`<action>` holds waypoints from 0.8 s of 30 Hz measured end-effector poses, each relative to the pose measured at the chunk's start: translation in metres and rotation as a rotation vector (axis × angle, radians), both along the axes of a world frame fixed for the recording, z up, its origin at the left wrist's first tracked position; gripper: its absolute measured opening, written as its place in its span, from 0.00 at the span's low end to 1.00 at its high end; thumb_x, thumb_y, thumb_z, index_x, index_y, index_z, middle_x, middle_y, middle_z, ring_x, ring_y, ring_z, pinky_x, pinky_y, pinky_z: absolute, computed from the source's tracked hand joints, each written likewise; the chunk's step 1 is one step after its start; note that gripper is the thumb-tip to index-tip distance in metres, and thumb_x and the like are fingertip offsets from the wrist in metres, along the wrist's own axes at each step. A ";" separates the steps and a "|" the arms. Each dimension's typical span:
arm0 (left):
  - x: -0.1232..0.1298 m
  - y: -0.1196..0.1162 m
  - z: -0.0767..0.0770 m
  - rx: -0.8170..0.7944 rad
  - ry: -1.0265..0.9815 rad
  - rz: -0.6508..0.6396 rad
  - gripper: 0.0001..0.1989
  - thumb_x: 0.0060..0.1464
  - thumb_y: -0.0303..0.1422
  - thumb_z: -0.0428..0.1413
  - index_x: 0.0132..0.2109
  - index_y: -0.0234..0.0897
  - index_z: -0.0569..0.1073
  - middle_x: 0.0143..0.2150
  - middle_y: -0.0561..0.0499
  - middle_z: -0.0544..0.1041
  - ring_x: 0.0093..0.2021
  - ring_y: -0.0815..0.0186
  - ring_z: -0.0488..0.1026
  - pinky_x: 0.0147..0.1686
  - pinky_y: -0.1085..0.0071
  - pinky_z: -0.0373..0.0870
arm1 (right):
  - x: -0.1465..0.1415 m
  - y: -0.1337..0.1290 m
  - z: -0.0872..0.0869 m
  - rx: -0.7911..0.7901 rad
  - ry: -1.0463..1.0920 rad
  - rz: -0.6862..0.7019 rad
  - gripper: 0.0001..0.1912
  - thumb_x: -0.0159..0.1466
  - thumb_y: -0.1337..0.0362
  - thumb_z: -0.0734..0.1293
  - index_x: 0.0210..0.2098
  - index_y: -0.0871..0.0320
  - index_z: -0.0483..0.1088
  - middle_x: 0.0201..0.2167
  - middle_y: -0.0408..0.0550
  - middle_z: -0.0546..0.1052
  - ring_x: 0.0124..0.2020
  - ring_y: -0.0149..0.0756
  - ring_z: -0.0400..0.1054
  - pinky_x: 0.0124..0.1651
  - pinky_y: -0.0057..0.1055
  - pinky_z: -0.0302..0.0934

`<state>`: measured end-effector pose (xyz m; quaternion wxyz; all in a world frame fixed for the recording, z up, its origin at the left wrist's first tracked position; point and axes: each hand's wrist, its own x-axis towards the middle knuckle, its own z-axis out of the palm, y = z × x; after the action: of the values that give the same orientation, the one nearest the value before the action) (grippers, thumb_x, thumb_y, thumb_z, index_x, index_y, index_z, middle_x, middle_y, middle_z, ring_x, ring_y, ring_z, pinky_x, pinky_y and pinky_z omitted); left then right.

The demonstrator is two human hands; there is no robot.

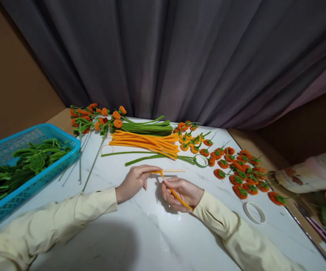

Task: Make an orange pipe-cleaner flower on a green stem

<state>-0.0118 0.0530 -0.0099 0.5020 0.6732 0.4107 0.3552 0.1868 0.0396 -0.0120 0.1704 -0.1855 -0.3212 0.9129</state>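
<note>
Orange strand (179, 197) wound round a thin stick (177, 171) — between two hands.
At left, the blue basket (76, 143) gathers green leaves (37, 162); the left hand (133, 182) grips the stick's wrapped end, seemingly to steady it; spare orange strips (143, 140) lie just beyond (handy, presumably); the right hand (181, 192) pinches the strand near the stick — apparently for tension; orange flower heads (240, 191) sit apart at right.

Craft work corner, by the look: marble-look table (157, 241), grey curtain (151, 56) far, orange fuzzy stems (143, 140) bundled mid-table, flower heads (252, 188) right.
</note>
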 end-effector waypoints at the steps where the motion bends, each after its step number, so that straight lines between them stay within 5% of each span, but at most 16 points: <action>1: -0.001 0.000 0.001 -0.001 0.005 -0.001 0.17 0.53 0.28 0.45 0.43 0.33 0.76 0.34 0.48 0.75 0.15 0.78 0.62 0.18 0.77 0.61 | 0.000 0.000 0.000 0.003 -0.001 0.003 0.17 0.66 0.61 0.56 0.30 0.68 0.67 0.12 0.44 0.66 0.07 0.27 0.55 0.08 0.19 0.48; 10: -0.003 0.003 0.005 0.008 -0.023 -0.023 0.16 0.47 0.23 0.45 0.32 0.33 0.79 0.32 0.50 0.79 0.32 0.66 0.72 0.33 0.73 0.69 | 0.003 0.002 0.006 -0.054 0.035 0.119 0.17 0.66 0.61 0.56 0.31 0.68 0.68 0.09 0.39 0.61 0.05 0.24 0.47 0.05 0.18 0.43; 24: -0.007 0.008 0.005 0.018 -0.001 -0.067 0.17 0.41 0.23 0.45 0.27 0.33 0.79 0.27 0.49 0.78 0.29 0.65 0.72 0.32 0.73 0.67 | 0.007 0.005 0.001 -0.045 0.168 0.167 0.19 0.68 0.62 0.53 0.35 0.70 0.68 0.09 0.38 0.59 0.06 0.23 0.46 0.06 0.17 0.44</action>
<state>-0.0192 0.0608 -0.0045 0.5078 0.6908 0.3843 0.3423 0.1941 0.0446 -0.0107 0.1159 -0.0846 -0.2994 0.9433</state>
